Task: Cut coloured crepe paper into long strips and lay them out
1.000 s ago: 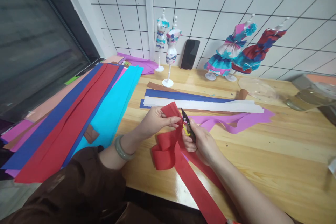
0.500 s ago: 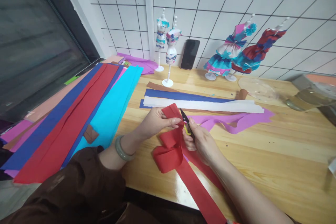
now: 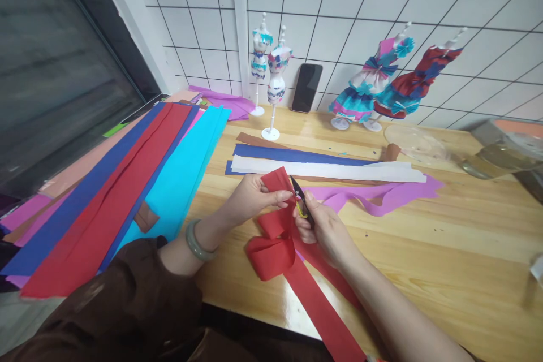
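My left hand (image 3: 250,199) pinches the folded end of a long red crepe paper strip (image 3: 275,260), thumb on top. In my right hand (image 3: 324,223) is a pair of small black thread snips (image 3: 297,188) with a yellow part showing below the blades. The blades lie against the right edge of the folded red paper, beside my left thumb. Below my hands the strip loops on itself, and its tail runs down over the table's front edge. Part of it passes behind my right wrist.
Blue and white paper strips (image 3: 322,168) and a purple strip (image 3: 382,195) lie beyond my hands. Coloured sheets (image 3: 110,198) are stacked at left. Small mannequins (image 3: 278,85), a phone (image 3: 307,87) and paper-dressed mannequins (image 3: 373,85) line the tiled wall. A glass jar (image 3: 492,158) lies far right.
Almost nothing differs. The snips' blades have shifted very slightly at the red paper's edge; both hands stay in place.
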A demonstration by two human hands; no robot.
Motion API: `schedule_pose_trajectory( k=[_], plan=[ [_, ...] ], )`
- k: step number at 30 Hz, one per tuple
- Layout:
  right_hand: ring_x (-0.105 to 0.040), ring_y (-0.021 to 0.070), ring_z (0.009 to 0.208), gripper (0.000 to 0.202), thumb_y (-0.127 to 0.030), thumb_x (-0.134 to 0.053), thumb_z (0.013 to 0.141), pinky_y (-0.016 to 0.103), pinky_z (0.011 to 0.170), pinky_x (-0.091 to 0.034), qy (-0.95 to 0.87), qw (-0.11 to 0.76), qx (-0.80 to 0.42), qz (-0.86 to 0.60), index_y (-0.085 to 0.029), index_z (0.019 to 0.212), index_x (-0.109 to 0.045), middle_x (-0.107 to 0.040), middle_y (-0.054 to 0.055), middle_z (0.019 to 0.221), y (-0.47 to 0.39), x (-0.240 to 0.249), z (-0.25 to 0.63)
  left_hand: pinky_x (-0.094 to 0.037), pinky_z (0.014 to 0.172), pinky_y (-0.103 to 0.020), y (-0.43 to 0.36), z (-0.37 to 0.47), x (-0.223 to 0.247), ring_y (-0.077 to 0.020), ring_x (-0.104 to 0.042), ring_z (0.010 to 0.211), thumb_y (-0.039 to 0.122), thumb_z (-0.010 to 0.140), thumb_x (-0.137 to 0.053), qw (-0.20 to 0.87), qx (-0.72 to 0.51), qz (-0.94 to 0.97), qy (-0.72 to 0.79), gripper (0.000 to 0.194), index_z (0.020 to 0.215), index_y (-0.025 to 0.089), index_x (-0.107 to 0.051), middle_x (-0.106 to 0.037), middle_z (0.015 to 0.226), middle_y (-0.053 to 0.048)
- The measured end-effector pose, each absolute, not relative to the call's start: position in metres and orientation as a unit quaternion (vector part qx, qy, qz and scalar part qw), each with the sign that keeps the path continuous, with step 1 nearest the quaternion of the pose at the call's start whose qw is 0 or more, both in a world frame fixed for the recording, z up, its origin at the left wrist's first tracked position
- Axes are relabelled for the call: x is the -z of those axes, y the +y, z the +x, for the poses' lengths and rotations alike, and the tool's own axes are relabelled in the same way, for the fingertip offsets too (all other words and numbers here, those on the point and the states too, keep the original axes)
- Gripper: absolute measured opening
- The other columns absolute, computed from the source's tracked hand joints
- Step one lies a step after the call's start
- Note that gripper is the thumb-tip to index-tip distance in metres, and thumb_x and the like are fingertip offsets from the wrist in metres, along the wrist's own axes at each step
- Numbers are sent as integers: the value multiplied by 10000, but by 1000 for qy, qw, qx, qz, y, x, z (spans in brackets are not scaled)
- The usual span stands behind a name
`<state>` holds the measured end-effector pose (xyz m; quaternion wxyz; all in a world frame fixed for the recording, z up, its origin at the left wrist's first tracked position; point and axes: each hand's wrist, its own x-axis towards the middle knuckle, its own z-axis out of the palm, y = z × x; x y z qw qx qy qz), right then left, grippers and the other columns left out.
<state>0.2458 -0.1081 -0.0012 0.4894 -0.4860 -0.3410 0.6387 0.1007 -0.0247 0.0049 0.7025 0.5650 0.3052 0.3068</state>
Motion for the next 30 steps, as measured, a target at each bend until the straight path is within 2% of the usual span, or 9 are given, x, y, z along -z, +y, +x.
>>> schedule_pose_trajectory(
  k=[30],
  plan=[
    [-168, 37, 388, 471, -600, -485, 781, 201, 377, -114, -334, 496, -626, -501, -174, 589, -428, -259, -79, 492, -107, 0, 244, -504, 677, -260, -30, 100, -1, -172, -651, 738, 365, 694, -688, 667, -273, 613, 325, 286, 822, 110, -672, -702, 805, -88]
  ],
)
